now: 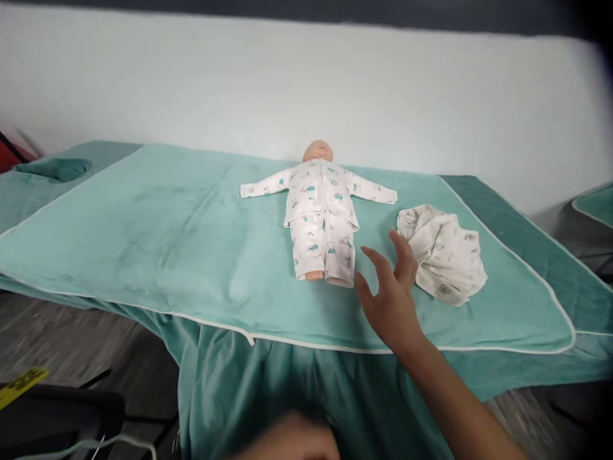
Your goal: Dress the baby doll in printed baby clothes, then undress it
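A baby doll lies on its back on a green blanket, its head toward the wall. It wears a white printed top with the sleeves spread out and matching trousers; a bit of foot shows at one trouser end. My right hand hovers over the blanket between the doll's legs and a crumpled white printed cloth, fingers spread, holding nothing. At the bottom edge my left hand is blurred and partly cut off, so its fingers cannot be made out.
The blanket's white-piped edge runs along the table front, with a green cover hanging below. Behind the table stands a white wall. A black chair with a yellow tag and a pale cable is at the lower left.
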`<state>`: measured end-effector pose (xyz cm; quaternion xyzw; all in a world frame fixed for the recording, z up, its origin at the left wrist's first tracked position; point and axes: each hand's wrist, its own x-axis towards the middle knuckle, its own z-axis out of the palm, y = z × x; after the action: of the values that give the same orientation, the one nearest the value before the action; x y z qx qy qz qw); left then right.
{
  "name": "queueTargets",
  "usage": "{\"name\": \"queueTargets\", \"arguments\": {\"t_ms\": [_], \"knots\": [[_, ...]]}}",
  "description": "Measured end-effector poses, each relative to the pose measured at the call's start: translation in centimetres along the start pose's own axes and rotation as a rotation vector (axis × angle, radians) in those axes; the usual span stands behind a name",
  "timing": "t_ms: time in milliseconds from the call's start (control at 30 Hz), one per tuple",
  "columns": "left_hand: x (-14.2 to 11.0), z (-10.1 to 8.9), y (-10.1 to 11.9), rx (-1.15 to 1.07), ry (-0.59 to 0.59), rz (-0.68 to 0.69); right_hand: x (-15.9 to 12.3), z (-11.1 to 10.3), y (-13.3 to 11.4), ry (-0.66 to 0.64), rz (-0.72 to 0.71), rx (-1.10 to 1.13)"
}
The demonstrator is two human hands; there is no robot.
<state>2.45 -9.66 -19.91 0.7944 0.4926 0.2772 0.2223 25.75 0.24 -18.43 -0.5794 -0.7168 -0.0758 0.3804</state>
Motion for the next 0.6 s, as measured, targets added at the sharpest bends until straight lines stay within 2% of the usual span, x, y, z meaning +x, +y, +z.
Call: {"name": "queueTargets", "arguments": {"t_ms": [67, 100, 133, 200, 267, 333, 500, 600], "knots": [[1.6, -0.7, -1.2, -0.249, -0.089, -0.137, 1.0, 0.7, -0.1, -0.011, 0.021, 0.092], [3.0, -1.2, -1.9, -0.393, -0.058, -0.242, 1.5, 1.1, -0.1, -0.016, 0.038, 0.135], [4.6, -1.9, -2.6, -0.524, 0.038, -0.349, 2.1, 1.5, -0.1, -0.014, 0.049, 0.172], [8.5, -3.3, -3.8, -0.688, 0.352, -0.455, 3.6, 2.2, 0.0, 0.007, 0.050, 0.225], [13.0, -4.5, -4.5, -0.805, 0.557, -0.367, 5.8, 3.1, 0.3, 0.044, 0.027, 0.263], [17.9, -5.1, -4.8, -0.835, 0.652, -0.280, 8.8, 4.3, 0.8, 0.086, 0.020, 0.316], [30.4, -4.7, -5.7, -0.807, 0.696, -0.153, 19.0, 9.6, 4.2, 0.192, 0.126, 0.552], [36.7, -3.7, -7.3, -0.730, 0.640, -0.093, 24.0, 13.5, 6.6, 0.119, 0.235, 0.713]]}}
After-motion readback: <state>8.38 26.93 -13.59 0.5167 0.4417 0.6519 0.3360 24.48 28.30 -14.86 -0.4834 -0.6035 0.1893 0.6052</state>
